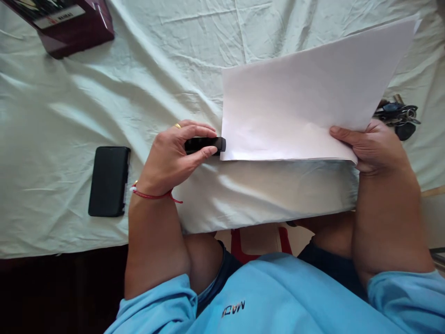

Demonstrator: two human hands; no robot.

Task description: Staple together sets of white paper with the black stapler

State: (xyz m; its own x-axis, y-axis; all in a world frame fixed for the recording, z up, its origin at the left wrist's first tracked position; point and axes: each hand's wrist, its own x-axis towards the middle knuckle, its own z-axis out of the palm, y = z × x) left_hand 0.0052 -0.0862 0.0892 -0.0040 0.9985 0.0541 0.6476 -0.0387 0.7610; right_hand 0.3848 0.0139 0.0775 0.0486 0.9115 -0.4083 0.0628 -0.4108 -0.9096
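My left hand (177,155) is closed around a small black stapler (219,144), thumb on the near side and fingers on the far side. The stapler's front end meets the lower left corner of a stack of white paper sheets (292,102). At the stack's lower right, my right hand (371,146) grips the sheets, thumb on top and the other fingers hidden underneath. The stack lies tilted, its far right corner pointing up and away. How many sheets it has I cannot tell.
A black phone (108,181) lies left of my left wrist. Keys (399,113) rest beyond my right hand, partly behind the paper. A dark maroon box (78,35) stands at the far left. A wrinkled pale cloth (167,65) covers the table, its front edge near my lap.
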